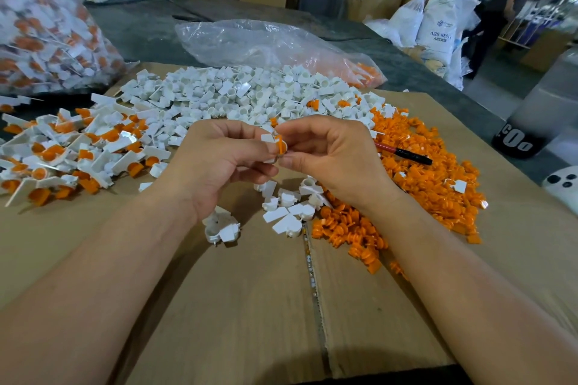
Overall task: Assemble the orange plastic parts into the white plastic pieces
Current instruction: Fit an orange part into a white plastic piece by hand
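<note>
Sack point(437, 25) reads "ABS"; left hand point(219, 161) pinches white piece point(267, 137), right hand point(333, 159) pinches orange part point(281, 145).

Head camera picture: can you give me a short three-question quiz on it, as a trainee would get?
1. True or false: the marker pen lies on the heap of loose orange parts.
2. The heap of assembled pieces lies: A on the person's left; B on the person's right; C between the wrists.
3. Short answer: what does the right hand pinch against the white piece held in the left hand?
Key: 1 true; 2 A; 3 an orange part.
</note>
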